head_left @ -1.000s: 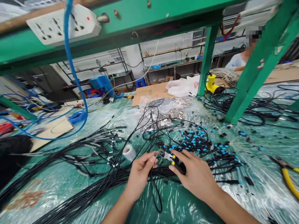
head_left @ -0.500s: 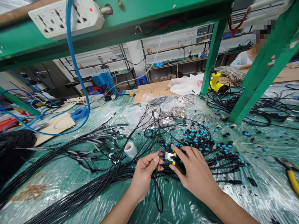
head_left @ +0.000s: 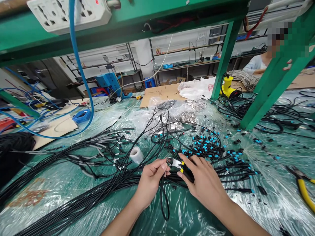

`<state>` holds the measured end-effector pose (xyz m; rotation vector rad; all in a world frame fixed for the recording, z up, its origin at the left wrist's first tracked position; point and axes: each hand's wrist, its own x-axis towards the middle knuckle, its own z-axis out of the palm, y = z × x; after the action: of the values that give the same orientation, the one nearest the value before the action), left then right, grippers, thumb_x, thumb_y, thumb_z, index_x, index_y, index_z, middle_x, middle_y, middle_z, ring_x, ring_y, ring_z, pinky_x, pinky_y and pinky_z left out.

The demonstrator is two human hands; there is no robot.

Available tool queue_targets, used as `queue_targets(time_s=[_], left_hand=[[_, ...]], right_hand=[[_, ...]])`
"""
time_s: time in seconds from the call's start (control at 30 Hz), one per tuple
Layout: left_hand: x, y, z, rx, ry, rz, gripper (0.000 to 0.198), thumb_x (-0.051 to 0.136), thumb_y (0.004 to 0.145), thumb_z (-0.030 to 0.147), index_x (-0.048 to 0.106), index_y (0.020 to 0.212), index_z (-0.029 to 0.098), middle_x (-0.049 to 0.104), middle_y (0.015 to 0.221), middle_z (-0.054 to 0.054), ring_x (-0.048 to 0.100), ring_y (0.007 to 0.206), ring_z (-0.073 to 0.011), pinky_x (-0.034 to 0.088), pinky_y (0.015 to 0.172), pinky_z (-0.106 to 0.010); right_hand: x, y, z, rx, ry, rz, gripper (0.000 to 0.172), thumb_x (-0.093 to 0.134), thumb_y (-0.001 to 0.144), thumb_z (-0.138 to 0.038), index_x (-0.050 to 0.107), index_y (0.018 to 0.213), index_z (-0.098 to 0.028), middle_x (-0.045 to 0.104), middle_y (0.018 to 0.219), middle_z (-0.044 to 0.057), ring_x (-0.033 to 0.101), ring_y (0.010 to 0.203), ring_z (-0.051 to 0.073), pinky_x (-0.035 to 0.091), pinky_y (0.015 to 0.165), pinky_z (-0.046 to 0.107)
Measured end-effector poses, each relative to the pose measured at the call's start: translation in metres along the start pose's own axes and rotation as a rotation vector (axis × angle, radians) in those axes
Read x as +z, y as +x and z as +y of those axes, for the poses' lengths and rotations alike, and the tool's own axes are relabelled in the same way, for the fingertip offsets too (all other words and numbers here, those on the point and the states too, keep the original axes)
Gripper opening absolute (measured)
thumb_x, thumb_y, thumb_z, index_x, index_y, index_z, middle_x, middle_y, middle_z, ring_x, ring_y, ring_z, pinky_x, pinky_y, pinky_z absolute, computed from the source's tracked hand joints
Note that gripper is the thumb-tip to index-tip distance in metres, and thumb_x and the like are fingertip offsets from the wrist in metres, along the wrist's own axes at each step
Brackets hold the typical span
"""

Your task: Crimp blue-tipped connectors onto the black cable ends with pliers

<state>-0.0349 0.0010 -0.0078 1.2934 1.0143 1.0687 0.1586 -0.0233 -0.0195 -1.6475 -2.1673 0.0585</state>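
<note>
**Hands.** Left hand (head_left: 150, 183), forearm rising from the lower edge, thumb and forefinger pressed together on a black cable (head_left: 162, 196) whose end meets the steel head of the tool; the cable drops below in a narrow loop. Right hand (head_left: 204, 183), fingers curled and closed around small wire cutters (head_left: 183, 168), which have a steel head and black handle with yellow marks. The two hands are close together, the cutters held just beside the left fingertips, above the mat.

**About the hands.** Bundle of black cables (head_left: 73, 172) fanned across the bench to the left. Roll of white tape (head_left: 136, 155) just beyond the left hand. Heap of blue-capped fibre connectors (head_left: 205, 146) ahead of the right hand. Yellow-handled pliers (head_left: 304, 193) at far right.

**Containers and surroundings.** Blue plastic tray (head_left: 81, 115) at left, contents not visible. Silver foil packets (head_left: 189, 116) on clear plastic sheeting (head_left: 278, 154) laid over a green mat. White plastic bag (head_left: 194, 89) on a cardboard sheet (head_left: 159, 96).
</note>
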Motion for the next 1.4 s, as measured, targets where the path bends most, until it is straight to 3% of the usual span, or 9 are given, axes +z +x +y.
queue_targets(time_s=[0.2,0.4,0.53,0.67,0.73,0.87,0.97,1.17,1.4], left_hand=[[-0.003,0.001,-0.001,0.020,0.043,-0.034,0.024,0.060,0.091,0.035,0.075,0.100,0.018,0.057,0.075,-0.001,0.051,0.071,-0.0139,0.041,0.069,-0.026],[-0.006,0.003,0.002,0.055,0.096,-0.059,0.024,0.058,0.092,0.034,0.073,0.093,0.015,0.056,0.073,-0.001,0.048,0.070,-0.0144,0.038,0.068,-0.026],[-0.011,0.004,0.004,0.079,0.156,-0.097,0.026,0.057,0.092,0.033,0.072,0.081,0.015,0.057,0.074,-0.002,0.048,0.069,-0.0138,0.038,0.068,-0.026],[-0.014,0.004,0.005,0.091,0.196,-0.118,0.023,0.057,0.092,0.033,0.074,0.094,0.018,0.058,0.080,-0.002,0.051,0.073,-0.0150,0.040,0.068,-0.027],[-0.013,0.003,0.003,0.084,0.190,-0.124,0.024,0.057,0.092,0.033,0.074,0.101,0.019,0.060,0.081,-0.003,0.052,0.075,-0.0160,0.040,0.068,-0.027],[-0.010,0.002,-0.001,0.053,0.097,-0.091,0.023,0.058,0.092,0.034,0.074,0.096,0.018,0.062,0.076,-0.003,0.050,0.071,-0.0147,0.039,0.067,-0.026],[-0.010,0.002,-0.003,0.026,0.046,-0.059,0.022,0.059,0.091,0.034,0.073,0.095,0.017,0.063,0.076,-0.002,0.052,0.072,-0.0144,0.038,0.067,-0.026],[-0.010,0.001,0.000,0.026,0.067,-0.042,0.021,0.061,0.090,0.034,0.074,0.095,0.019,0.062,0.075,-0.001,0.053,0.073,-0.0144,0.038,0.071,-0.026],[-0.010,0.002,0.007,0.074,0.130,-0.046,0.021,0.062,0.089,0.034,0.076,0.095,0.019,0.059,0.073,-0.001,0.053,0.073,-0.0151,0.039,0.073,-0.027]], right_hand=[[-0.008,0.001,-0.003,0.032,0.034,-0.093,0.048,0.045,0.095,-0.043,0.045,0.140,-0.030,0.063,0.106,0.008,0.061,0.090,0.027,0.049,0.076,0.040],[-0.020,0.002,-0.003,0.087,0.239,-0.205,0.044,0.051,0.092,-0.044,0.050,0.135,-0.035,0.067,0.108,0.003,0.065,0.086,0.024,0.047,0.071,0.035],[-0.030,0.003,-0.001,0.097,0.475,-0.320,0.036,0.056,0.090,-0.043,0.060,0.124,-0.036,0.070,0.089,-0.003,0.062,0.073,0.019,0.044,0.066,0.030],[-0.034,0.007,0.000,0.024,0.814,-0.429,0.034,0.049,0.094,-0.046,0.066,0.117,-0.028,0.070,0.090,-0.001,0.062,0.079,0.019,0.047,0.070,0.029],[-0.033,0.007,0.000,0.007,0.864,-0.406,0.036,0.046,0.095,-0.047,0.064,0.120,-0.029,0.070,0.096,0.000,0.062,0.083,0.019,0.048,0.075,0.031],[-0.025,0.006,0.000,0.107,0.525,-0.198,0.041,0.053,0.090,-0.049,0.057,0.128,-0.034,0.067,0.098,0.002,0.062,0.084,0.022,0.049,0.078,0.038],[-0.018,0.004,0.001,0.086,0.274,-0.082,0.047,0.053,0.090,-0.049,0.051,0.134,-0.034,0.063,0.105,0.005,0.059,0.095,0.026,0.048,0.082,0.042],[-0.011,0.003,0.004,-0.019,0.073,-0.035,0.050,0.052,0.091,-0.045,0.047,0.138,-0.029,0.060,0.104,0.007,0.057,0.094,0.027,0.047,0.084,0.045],[-0.011,0.003,0.006,-0.043,0.015,-0.045,0.046,0.051,0.093,-0.042,0.047,0.137,-0.030,0.060,0.101,0.006,0.058,0.089,0.025,0.048,0.081,0.043]])
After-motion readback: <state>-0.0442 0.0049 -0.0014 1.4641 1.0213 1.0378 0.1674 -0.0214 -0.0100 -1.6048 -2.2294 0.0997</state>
